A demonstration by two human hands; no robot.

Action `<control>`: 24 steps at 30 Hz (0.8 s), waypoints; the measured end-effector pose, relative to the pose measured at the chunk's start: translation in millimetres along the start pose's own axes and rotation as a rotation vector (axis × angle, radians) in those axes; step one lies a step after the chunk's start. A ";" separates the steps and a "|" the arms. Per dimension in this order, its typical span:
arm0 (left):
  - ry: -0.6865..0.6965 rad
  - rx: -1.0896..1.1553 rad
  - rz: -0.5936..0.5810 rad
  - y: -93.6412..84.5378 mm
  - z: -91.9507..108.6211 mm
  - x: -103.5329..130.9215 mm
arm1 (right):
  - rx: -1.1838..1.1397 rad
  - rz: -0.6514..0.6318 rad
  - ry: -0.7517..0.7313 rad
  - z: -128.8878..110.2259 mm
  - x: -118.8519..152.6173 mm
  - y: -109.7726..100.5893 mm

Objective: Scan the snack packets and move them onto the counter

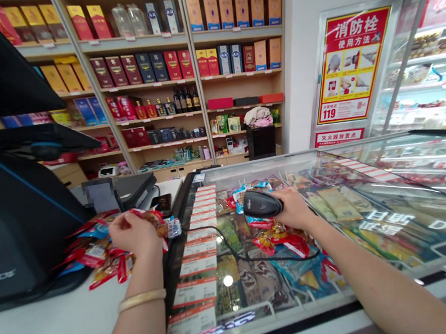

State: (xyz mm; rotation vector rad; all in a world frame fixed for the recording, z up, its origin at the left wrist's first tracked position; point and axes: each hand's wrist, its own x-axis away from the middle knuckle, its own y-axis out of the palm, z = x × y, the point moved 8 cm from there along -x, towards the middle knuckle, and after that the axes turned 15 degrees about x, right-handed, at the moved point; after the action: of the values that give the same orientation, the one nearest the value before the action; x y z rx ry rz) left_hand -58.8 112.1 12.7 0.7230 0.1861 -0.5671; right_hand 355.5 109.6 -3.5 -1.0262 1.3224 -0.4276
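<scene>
My right hand (296, 210) is closed around a black handheld barcode scanner (261, 204), held over the glass-topped freezer. Its black cable (230, 245) loops across the glass. My left hand (134, 233) is closed with its fingers pinched, and a red snack packet (157, 221) sticks out on its right side. Just left of and below that hand lies a pile of red and blue snack packets (94, 252) on the white counter. More red and blue snack packets (280, 237) lie on the glass under the scanner, partly hidden by it and my right hand.
A large black checkout terminal (8, 214) stands at the left. Near it are a dark box-shaped device (135, 188) and a phone (163, 204). Price labels (198, 263) line the left side of the freezer (311, 312). Shelves of boxed bottles (159, 66) stand behind.
</scene>
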 end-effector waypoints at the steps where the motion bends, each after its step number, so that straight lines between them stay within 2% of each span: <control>1: 0.037 -0.066 0.062 -6.9 5.2 0.8 | -0.002 0.006 -0.002 0.3 0.0 -0.1; 3: 0.117 -0.204 0.222 -20.0 18.2 8.2 | -0.003 0.020 -0.009 1.1 0.1 -0.4; 5: 0.164 -0.271 0.287 -23.4 27.8 15.1 | 0.007 0.032 -0.009 2.9 -0.1 -0.6; 8: 0.202 -0.245 0.265 -21.1 33.2 16.0 | 0.034 0.054 0.025 8.0 -0.7 -1.5; 12: 0.317 -0.267 0.133 -6.5 34.1 16.6 | 0.040 0.085 0.087 16.6 -2.1 -4.4; 14: 0.366 -0.301 -0.036 13.0 30.2 27.0 | 0.046 0.092 0.127 21.4 -2.5 -6.0; 15: 0.372 -0.319 -0.164 26.7 25.8 36.3 | 0.054 0.095 0.142 23.3 -2.6 -6.9; 17: 0.372 -0.347 -0.506 58.3 13.5 66.8 | 0.070 0.101 0.168 26.2 -2.7 -8.3; 19: 0.385 -0.363 -0.879 84.7 -0.1 111.6 | 0.081 0.102 0.188 28.0 -2.6 -8.6; 21: 0.415 -0.386 -1.188 98.0 -13.1 158.8 | 0.087 0.100 0.203 29.1 -2.4 -7.9; 22: 0.425 -0.405 -1.300 100.4 -19.5 178.9 | 0.089 0.096 0.208 29.3 -2.4 -7.2; 24: 0.435 -0.469 -1.443 101.5 -31.0 208.8 | 0.091 0.085 0.213 29.3 -2.4 -5.9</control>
State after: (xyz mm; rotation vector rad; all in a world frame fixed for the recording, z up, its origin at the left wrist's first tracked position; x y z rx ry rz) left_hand 172.3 105.7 -25.4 0.1268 1.2569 -1.6504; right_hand 383.6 119.1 0.1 -0.8637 1.5163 -0.5393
